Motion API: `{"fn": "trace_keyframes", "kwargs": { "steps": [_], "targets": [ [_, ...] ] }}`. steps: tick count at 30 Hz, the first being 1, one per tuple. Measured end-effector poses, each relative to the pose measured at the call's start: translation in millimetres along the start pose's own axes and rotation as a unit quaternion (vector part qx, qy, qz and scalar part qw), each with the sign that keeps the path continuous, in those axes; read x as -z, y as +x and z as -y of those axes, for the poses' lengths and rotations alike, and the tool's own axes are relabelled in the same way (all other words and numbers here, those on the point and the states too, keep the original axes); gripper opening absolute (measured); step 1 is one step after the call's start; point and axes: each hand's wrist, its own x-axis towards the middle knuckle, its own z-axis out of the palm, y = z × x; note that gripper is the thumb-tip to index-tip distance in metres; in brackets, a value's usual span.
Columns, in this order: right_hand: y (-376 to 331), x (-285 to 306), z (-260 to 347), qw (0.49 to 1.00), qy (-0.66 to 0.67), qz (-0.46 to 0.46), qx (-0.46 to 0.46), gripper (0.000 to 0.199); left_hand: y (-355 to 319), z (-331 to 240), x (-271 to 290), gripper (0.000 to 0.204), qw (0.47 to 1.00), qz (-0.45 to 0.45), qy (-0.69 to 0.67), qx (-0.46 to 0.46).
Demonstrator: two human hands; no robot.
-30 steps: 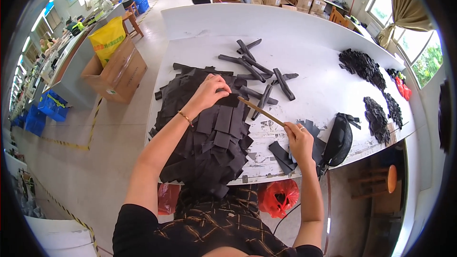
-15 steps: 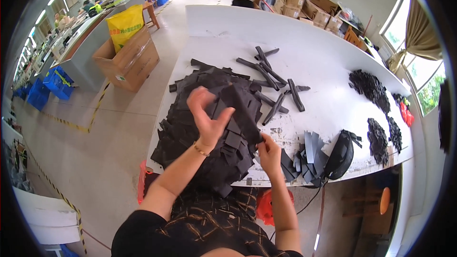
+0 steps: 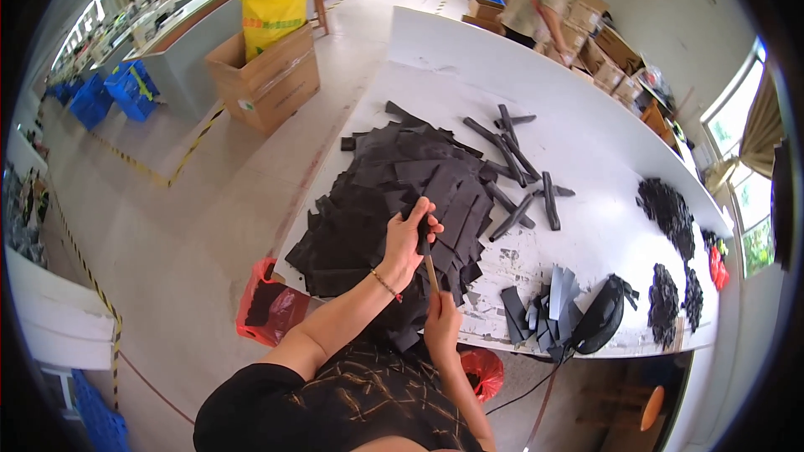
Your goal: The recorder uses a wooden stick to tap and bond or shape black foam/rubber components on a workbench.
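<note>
Black fabric strip (image 3: 424,239) is grasped in L hand (image 3: 405,238) over dark pile (image 3: 368,180) on white table (image 3: 586,230); wooden stick (image 3: 432,274), meeting strip's lower end, is gripped in R hand (image 3: 441,324). Strip is judged v. light, limp, prob. tough, best pinched by edges.

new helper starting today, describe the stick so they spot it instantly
On the white table, find the big heap of black strips. Over its near right part, a thin stick runs from the right hand up toward the left hand. Its tan colour sets it apart from the black strips around it.
</note>
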Motion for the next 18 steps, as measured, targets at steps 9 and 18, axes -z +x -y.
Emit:
{"fn": "trace_keyframes", "kwargs": {
  "steps": [9,18],
  "targets": [
    [-95,57,-44,0.998,-0.024,0.052,-0.022,0.022,10,-58,-8,0.028,0.998,0.031,-0.051,-0.038],
    [11,40,20,0.925,-0.033,-0.249,0.284,0.032,-10,7,-42,0.035,0.991,-0.048,-0.124,-0.024]
  ]
}}
